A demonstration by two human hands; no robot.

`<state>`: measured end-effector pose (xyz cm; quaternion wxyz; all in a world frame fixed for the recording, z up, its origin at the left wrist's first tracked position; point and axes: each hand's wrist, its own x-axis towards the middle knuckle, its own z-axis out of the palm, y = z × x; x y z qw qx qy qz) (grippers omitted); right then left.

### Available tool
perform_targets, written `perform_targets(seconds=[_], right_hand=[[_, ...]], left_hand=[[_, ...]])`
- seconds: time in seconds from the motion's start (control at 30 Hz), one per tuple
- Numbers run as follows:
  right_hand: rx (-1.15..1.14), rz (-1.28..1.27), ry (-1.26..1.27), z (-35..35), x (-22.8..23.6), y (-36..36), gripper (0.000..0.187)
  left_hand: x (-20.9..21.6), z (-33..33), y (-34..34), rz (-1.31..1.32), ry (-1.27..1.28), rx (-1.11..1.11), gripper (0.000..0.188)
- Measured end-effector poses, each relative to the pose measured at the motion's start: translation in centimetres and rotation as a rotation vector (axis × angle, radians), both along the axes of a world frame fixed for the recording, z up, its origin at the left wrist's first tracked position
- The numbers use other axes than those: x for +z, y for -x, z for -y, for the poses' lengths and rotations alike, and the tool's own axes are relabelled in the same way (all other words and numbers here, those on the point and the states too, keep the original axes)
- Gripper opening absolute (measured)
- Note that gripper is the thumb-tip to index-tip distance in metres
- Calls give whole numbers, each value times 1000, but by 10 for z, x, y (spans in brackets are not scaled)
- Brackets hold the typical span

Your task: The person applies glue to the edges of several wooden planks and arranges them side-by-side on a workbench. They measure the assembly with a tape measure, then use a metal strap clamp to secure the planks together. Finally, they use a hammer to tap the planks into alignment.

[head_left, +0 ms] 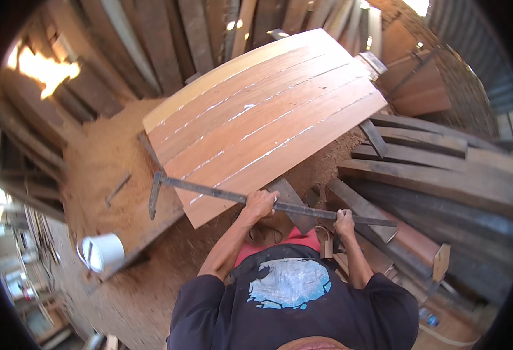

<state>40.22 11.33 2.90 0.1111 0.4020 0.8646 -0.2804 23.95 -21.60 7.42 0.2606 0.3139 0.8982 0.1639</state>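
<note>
A rough woodworking shop or timber yard, seen from above. At the centre lies a large glued-up wooden panel of reddish boards with pale glue lines along its joints. Thick sawdust covers the ground from nine o'clock down to six o'clock. Dark planks are stacked at three o'clock, and more boards lean upright from eleven to one o'clock. A long metal bar clamp crosses the panel's near edge. A white bucket sits at eight o'clock. Corrugated sheeting shows at two o'clock.
</note>
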Motion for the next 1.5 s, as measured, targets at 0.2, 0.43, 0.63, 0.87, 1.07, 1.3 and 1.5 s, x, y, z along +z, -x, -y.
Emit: perform_targets(seconds=[0.2, 0.43, 0.63, 0.87, 1.07, 1.3, 1.5], right_hand=[[-262, -11, 85, 66, 18, -43, 43], [-397, -92, 1, 57, 33, -54, 44], [-394, -75, 49, 61, 32, -50, 40], [-520, -189, -90, 115, 3, -60, 45], [-566, -154, -144, 172, -26, -97, 50], [-636, -229, -160, 242, -50, -107, 42], [-819, -338, 74, 305, -30, -62, 36]], left_hand=[[13, 20, 4, 35, 82, -161, 44], [33, 16, 25, -14, 10, -255, 37], [21, 27, 60, -101, -32, -286, 36], [5, 55, 103, -132, -58, -364, 22], [14, 104, 132, -140, 20, -470, 27], [-26, 172, 182, -259, -96, -442, 33], [-35, 155, 224, -329, 129, -483, 19]])
